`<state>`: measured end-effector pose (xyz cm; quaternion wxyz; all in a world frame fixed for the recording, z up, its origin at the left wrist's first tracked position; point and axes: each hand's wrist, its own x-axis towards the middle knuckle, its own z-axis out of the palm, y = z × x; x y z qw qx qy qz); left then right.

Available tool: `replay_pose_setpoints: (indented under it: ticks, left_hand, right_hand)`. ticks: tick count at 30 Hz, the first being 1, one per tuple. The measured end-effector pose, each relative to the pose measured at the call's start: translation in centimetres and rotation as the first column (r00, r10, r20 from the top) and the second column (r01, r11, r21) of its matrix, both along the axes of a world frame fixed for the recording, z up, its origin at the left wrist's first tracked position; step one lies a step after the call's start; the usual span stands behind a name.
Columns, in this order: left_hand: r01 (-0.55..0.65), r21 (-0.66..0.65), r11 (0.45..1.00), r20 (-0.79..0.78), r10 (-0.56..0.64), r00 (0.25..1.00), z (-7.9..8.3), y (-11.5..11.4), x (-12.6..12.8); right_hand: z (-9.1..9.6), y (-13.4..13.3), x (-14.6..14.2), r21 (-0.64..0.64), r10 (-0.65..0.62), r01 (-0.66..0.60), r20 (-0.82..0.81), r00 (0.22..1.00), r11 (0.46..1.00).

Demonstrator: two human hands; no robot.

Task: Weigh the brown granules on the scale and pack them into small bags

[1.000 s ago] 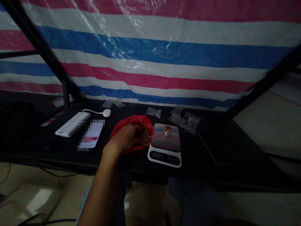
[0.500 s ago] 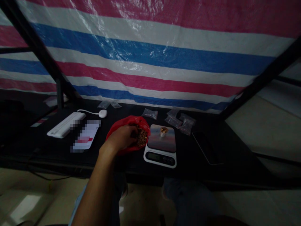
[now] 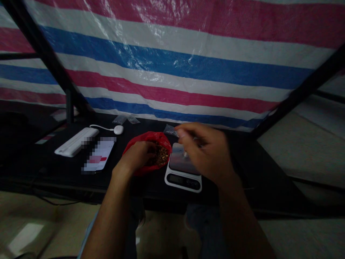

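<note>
Small brown and golden pieces (image 3: pixel 161 155), like beads or beans, fill an opened red plastic bag (image 3: pixel 159 136). My left hand (image 3: pixel 138 155) reaches into that bag, fingers curled down against the pieces; its fingertips are hidden. To the right of the bag stands a white kitchen scale (image 3: pixel 172 176) with a shiny metal plate. My right hand (image 3: pixel 206 147) is over the scale, thumb and index finger brought together; whatever they may hold is too small to tell. Behind it, the small cup (image 3: pixel 185 154) on the plate is almost wholly covered.
Left on the black table lie a white power strip-like case (image 3: pixel 77 142), a phone (image 3: pixel 101 154) with a lit screen, and a round white device (image 3: pixel 118 130) on a cord. Small clear bags (image 3: pixel 125 119) lie near the striped sheet (image 3: pixel 172 79) at the back; another clear bag (image 3: pixel 169 129) is behind the scale.
My right hand has come into view from the right and now covers the cup, the right-hand clear bags and the dark phone. My left hand stays in the red bag.
</note>
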<state>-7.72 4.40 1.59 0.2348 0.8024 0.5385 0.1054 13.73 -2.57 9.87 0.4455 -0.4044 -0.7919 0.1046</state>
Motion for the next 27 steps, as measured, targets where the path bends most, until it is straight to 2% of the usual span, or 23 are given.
replay_pose_setpoints:
  ticks: [2,5,9,13,20,27]
  left_hand:
    - [0.022,0.003,1.000,0.024,-0.022,0.999,-0.2,0.3,-0.2]
    - [0.037,0.007,0.999,0.043,-0.037,0.998,-0.2,0.4,-0.6]
    - [0.017,-0.002,1.000,0.009,-0.017,1.000,-0.3,0.4,-0.9]
    - [0.052,-0.019,0.998,0.038,-0.052,0.998,-0.5,0.2,-1.2]
    - [0.037,-0.006,0.999,0.018,-0.037,0.999,-0.4,0.2,-1.4]
    - [0.006,0.018,1.000,0.023,-0.006,1.000,0.8,-0.3,-0.9]
  right_hand:
    - [-1.5,1.1,-0.9,-0.122,0.032,-0.008,0.196,0.980,0.992]
    - [-3.6,2.6,-2.4,-0.302,0.096,0.056,0.467,0.879,0.952]
    - [-5.0,3.2,-3.8,-0.385,0.145,0.133,0.613,0.777,0.913]
    - [-5.4,3.2,-4.6,-0.416,0.165,0.166,0.651,0.741,0.894]
    - [-5.5,3.7,-5.1,-0.408,0.173,0.144,0.645,0.745,0.902]
    - [-5.0,3.8,-4.7,-0.441,0.194,0.122,0.606,0.772,0.889]
